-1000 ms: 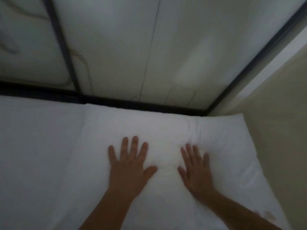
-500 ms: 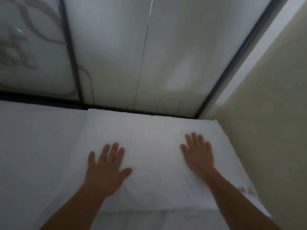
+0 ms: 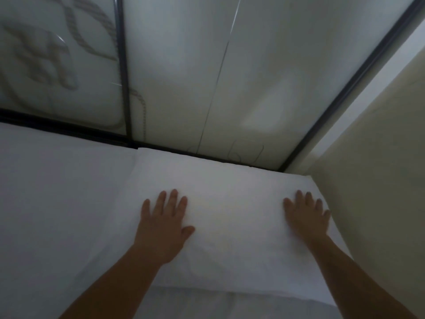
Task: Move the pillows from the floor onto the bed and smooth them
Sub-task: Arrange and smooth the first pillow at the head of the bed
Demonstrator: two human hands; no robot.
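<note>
Pillow: a white pillow (image 3: 230,217) lies flat on the bed (image 3: 57,192), at the head end, far edge against the dark frame, right end close to the beige wall (image 3: 379,180).
Left hand: the left hand (image 3: 162,226) rests palm-down on the pillow's left half, fingers released and spread, gripping nothing.
Right hand: the right hand (image 3: 305,219) lies flat near the right end, fingers likewise open, holding nothing.
Surface: mostly even; faint creases near the front edge.
Smoothing advice: probably best to keep palms flat, press lightly and sweep outward toward the ends without bunching the cover.
Other pillows: none visible.
</note>
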